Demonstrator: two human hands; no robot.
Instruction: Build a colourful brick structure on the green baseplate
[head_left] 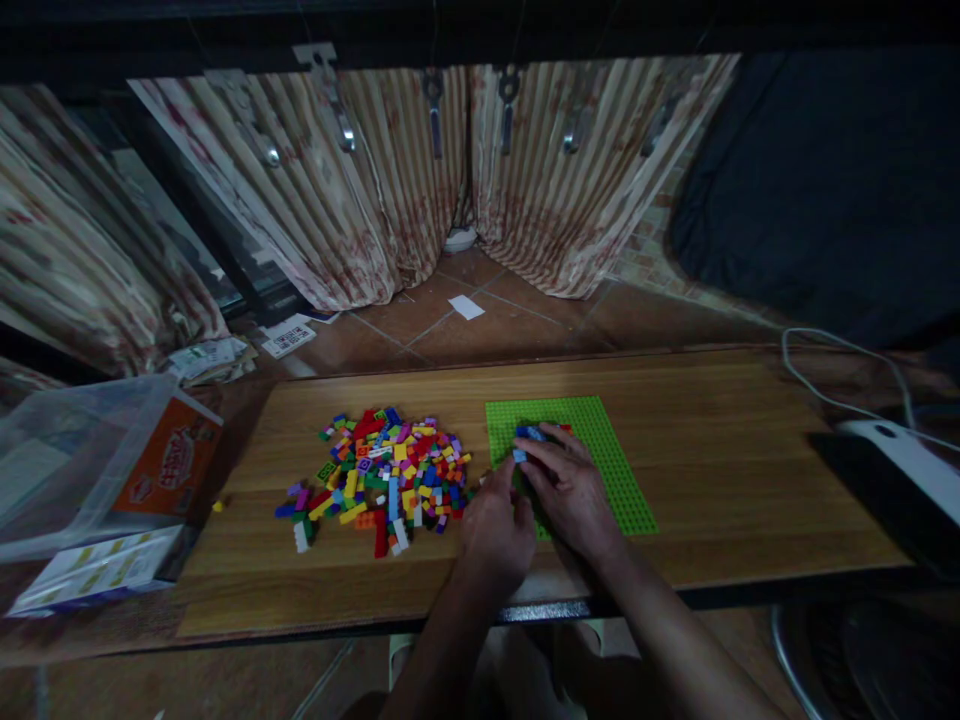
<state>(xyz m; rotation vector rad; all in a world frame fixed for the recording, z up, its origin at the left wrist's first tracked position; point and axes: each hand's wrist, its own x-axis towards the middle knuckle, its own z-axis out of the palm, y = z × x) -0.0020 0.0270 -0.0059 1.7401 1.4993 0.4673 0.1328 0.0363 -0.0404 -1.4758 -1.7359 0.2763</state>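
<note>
A green baseplate (619, 480) lies on the wooden table, with blue bricks (531, 433) and a bit of red brick (564, 428) showing near its far left part, partly under my fingers. My right hand (574, 490) reaches over the plate, its index finger and thumb closed about a small light blue brick (519, 455). Close against it on the left is my left hand (495, 530), curled, its index fingertip at the light blue brick. Whatever the other left fingers hold is hidden. Left of both hands spreads a pile of mixed coloured bricks (397, 470).
A clear plastic bin (82, 460) with an orange label and a white box (101, 570) stand at the left. One yellow brick (218, 506) lies apart. At the table's right end are a black flat object (862, 490), a white device (900, 460) and a cable.
</note>
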